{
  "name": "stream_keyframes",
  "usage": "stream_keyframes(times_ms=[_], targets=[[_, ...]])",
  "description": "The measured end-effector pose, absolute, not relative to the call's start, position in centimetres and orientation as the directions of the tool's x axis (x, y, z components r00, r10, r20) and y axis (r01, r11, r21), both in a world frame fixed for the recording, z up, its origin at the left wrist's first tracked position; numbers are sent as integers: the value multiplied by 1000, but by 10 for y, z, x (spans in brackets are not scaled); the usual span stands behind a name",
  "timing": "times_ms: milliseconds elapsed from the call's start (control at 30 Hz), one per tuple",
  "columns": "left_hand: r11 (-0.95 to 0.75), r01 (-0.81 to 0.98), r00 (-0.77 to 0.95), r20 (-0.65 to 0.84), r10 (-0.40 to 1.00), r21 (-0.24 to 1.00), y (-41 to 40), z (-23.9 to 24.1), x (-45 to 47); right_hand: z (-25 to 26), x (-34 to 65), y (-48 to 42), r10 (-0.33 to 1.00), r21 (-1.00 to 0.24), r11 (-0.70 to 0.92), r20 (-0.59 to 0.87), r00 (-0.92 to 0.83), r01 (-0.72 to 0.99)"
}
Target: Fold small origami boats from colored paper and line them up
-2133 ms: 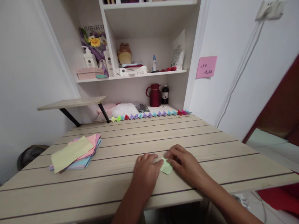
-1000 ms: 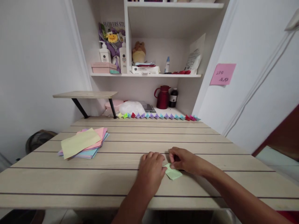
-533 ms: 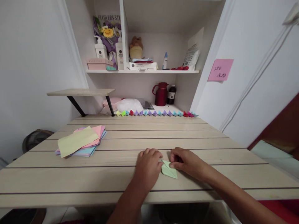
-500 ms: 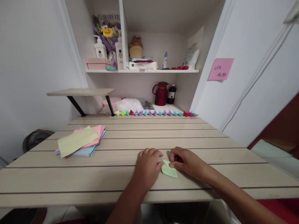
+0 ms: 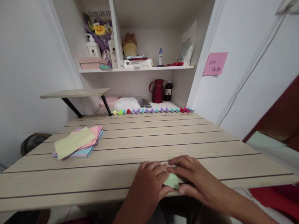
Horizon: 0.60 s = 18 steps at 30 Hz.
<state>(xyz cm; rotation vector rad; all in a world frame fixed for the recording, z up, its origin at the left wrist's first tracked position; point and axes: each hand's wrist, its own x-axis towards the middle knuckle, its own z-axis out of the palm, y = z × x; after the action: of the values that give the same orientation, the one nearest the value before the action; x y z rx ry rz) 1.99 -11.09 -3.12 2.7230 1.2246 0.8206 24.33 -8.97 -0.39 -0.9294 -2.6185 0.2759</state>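
While both hands meet close to the front edge of the desk point(image 5: 112, 158), a small piece of light green paper point(image 5: 172, 181) lies between them, partly covered by fingers, so its full outline cannot be told. The left hand point(image 5: 149, 180) grasps the paper's left side, its fingers at the upper part and its thumb along the lower edge. The right hand point(image 5: 196, 177) grasps it from the other side, with a forefinger reaching across the top, close to the left fingertips, and the thumb at the lower right corner. Whether the paper rests flat on the wood or is slightly lifted, I cannot tell. Well apart from the hands, on the left part of the desk, a loose stack of coloured paper point(image 5: 92, 144) lies fanned out, pink and blue sheets showing from under a pale yellow sheet point(image 5: 74, 142) set askew on top. Along the back of the desk runs a row of small folded paper pieces point(image 5: 152, 110), yellow and green at the left end, then mostly purple and light blue, with red and magenta near the right end. At the row's left end stands a small raised wooden shelf point(image 5: 74, 93) on slanted black legs. Behind the row, a dark red jug point(image 5: 158, 92) stands upright just beside a dark bottle point(image 5: 168, 91) with a white label. On the wall to the right hangs a pink note point(image 5: 215, 64) with handwriting.
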Motion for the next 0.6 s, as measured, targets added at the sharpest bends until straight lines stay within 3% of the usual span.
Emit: stream_keyframes(times_ms=[67,167,300,367,467,600], targets=[[-685,684,513,502,696,250,-121,-33,23,-9,248,-100,595,-236,803,254,-762,548],[-701,681,506,557,659,212,-133,-33,25,-22,246,-110,634,-174,771,306,-710,613],[-732,657,487,640,594,180,-142,-34,25,-28,237,-118,683,-260,727,371,-630,635],[-739,615,400,698,594,275,-145,-36,28,-24,232,-121,700,-372,714,374,-608,593],[-621,559,155,667,729,549,-151,-42,37,-15,223,-124,779,-602,610,335,-530,515],[-161,381,-221,259,940,910,-155,-39,46,-5,210,-121,895,-895,303,149,-420,328]])
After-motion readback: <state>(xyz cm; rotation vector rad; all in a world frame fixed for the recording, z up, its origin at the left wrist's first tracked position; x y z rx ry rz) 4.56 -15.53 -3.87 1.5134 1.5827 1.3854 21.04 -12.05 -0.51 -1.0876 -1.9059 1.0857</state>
